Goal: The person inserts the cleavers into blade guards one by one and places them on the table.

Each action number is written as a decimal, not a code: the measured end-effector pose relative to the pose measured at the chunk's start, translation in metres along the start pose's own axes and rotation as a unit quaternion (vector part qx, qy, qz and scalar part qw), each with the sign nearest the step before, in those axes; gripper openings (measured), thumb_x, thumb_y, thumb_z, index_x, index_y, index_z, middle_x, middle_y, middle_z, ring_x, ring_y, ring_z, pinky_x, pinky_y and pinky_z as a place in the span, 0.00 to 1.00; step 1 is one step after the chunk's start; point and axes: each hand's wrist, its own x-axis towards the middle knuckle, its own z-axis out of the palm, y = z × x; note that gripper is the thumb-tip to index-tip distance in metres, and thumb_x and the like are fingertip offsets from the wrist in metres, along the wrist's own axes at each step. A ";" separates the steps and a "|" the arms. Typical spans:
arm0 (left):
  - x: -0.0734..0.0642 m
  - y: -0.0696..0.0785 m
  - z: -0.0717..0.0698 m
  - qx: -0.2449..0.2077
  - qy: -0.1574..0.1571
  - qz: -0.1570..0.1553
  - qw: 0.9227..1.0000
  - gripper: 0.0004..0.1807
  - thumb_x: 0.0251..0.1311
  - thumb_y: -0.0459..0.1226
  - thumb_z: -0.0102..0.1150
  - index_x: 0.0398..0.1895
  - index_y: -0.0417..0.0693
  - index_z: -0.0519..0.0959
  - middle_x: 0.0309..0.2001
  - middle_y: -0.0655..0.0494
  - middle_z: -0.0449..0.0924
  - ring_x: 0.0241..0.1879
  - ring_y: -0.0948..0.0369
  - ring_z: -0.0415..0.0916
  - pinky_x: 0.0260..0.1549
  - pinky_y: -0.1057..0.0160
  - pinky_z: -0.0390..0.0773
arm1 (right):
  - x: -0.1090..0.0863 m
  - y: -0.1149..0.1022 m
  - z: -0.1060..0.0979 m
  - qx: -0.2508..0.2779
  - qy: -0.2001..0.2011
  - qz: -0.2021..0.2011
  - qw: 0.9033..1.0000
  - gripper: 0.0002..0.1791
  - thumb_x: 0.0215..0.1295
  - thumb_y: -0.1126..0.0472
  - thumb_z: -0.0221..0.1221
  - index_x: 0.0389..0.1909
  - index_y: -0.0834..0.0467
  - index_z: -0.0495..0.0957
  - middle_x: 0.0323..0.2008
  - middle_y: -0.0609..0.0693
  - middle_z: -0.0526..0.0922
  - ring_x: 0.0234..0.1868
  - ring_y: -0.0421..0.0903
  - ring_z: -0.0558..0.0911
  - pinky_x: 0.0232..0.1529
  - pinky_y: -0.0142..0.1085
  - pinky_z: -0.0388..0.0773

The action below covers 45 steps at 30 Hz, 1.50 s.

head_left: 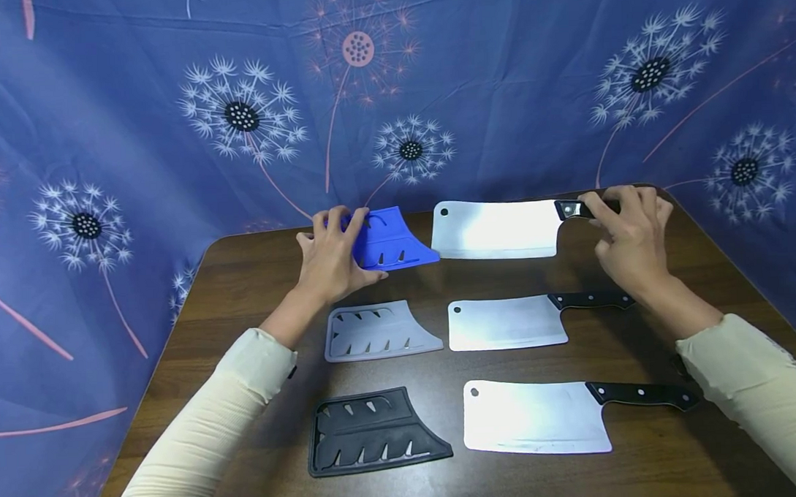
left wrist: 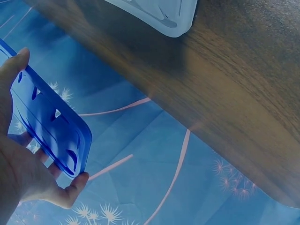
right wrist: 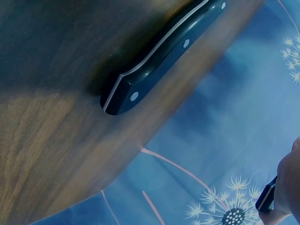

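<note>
In the head view, my left hand (head_left: 329, 254) holds a blue blade guard (head_left: 398, 241) at the back of the table, thumb at its near edge and fingers over its far edge. The left wrist view shows the guard (left wrist: 51, 122) tilted between thumb and fingers. My right hand (head_left: 634, 233) grips the black handle of a cleaver (head_left: 496, 230), whose broad blade points left at the guard. Blade and guard lie close together, end to end; whether they touch I cannot tell. Only the handle's butt (right wrist: 266, 197) shows beside that hand in the right wrist view.
Nearer lie a grey blade guard (head_left: 381, 333) with a smaller cleaver (head_left: 506, 324) to its right, then a black blade guard (head_left: 378, 436) beside another cleaver (head_left: 535, 419). The brown wooden table (head_left: 241, 283) ends at a blue dandelion-patterned cloth (head_left: 499, 128).
</note>
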 end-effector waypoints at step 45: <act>0.004 0.005 0.000 0.025 0.049 0.008 0.998 0.59 0.23 0.59 0.79 0.66 0.55 0.64 0.61 0.43 0.63 0.59 0.41 0.57 0.40 0.34 0.61 | -0.006 -0.002 0.002 0.031 0.023 0.029 0.999 0.40 0.38 0.87 0.46 0.54 0.55 0.79 0.47 0.67 0.71 0.48 0.65 0.62 0.49 0.52 0.47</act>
